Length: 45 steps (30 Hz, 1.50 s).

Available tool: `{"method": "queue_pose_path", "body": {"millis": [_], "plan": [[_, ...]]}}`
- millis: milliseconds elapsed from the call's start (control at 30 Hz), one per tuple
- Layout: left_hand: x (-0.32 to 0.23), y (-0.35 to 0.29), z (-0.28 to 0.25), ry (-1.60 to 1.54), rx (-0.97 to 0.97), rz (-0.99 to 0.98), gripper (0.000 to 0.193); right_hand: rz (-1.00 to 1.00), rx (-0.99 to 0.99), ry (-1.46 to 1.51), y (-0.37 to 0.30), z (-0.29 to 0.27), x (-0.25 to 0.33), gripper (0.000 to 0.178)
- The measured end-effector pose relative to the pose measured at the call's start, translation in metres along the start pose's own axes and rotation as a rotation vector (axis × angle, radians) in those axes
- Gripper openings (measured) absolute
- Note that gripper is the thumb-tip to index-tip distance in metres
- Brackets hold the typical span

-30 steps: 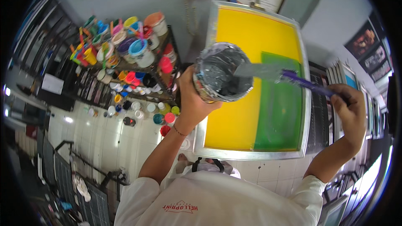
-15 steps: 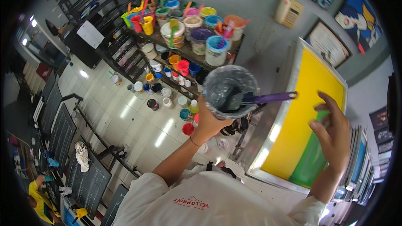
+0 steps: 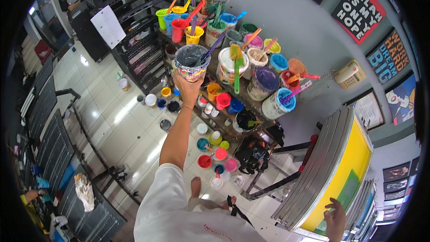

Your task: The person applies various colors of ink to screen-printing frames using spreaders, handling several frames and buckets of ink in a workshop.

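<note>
Grey-smeared round plastic ink tub (image 3: 193, 71) is located at the near edge of the dark multi-tier shelf (image 3: 251, 100), toward its left part, with its mouth facing up and dark grey ink coating the inner wall. Whether the tub touches the shelf cannot be determined. Left hand (image 3: 189, 87) is clamped on the near, lower side of the tub, with the forearm extended. Purple-handled spatula (image 3: 213, 48) stands in the tub, its handle inclined to the far right. Right hand (image 3: 335, 218) is well apart from the left, empty, fingers loosely bent, positioned at the near right in front of the yellow mesh screen with a green panel (image 3: 341, 163); contact with the screen cannot be determined. On the upper tier, immediately right of the tub, sits a white round bucket (image 3: 225, 74) with a green-and-orange spatula (image 3: 236, 65) across its top. Farther right are a tub of dark purple ink (image 3: 263, 84) and a tub of bright blue ink (image 3: 274, 107). Beyond the held tub stands a small yellow plastic cup (image 3: 194, 36).
</note>
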<state>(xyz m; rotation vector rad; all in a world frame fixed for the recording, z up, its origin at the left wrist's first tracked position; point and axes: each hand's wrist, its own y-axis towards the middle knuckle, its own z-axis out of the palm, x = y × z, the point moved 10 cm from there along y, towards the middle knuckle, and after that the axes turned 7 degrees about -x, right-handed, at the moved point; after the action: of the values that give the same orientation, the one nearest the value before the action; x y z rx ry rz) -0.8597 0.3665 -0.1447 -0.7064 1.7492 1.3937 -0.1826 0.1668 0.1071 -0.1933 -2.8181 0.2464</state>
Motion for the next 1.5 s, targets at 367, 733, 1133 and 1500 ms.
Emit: {"method": "queue_pose_path", "body": {"millis": [367,733,1133,1500], "plan": [[0.048,0.023,0.055,-0.059,0.009,-0.069,0.102,0.157,-0.088,-0.079,-0.022,0.009,0.005,0.044],[0.045,0.02,0.122,-0.039,0.093,0.006,0.111,0.141,-0.104,-0.006,-0.026,0.007,0.017,0.046],[0.062,-0.057,0.02,0.086,-0.041,-0.21,0.073,0.24,-0.428,0.117,-0.061,-0.029,-0.144,0.053],[-0.344,-0.48,-0.048,-0.413,1.464,-0.307,0.05,0.549,-0.787,-0.034,-0.047,-0.033,-0.537,0.069]]}}
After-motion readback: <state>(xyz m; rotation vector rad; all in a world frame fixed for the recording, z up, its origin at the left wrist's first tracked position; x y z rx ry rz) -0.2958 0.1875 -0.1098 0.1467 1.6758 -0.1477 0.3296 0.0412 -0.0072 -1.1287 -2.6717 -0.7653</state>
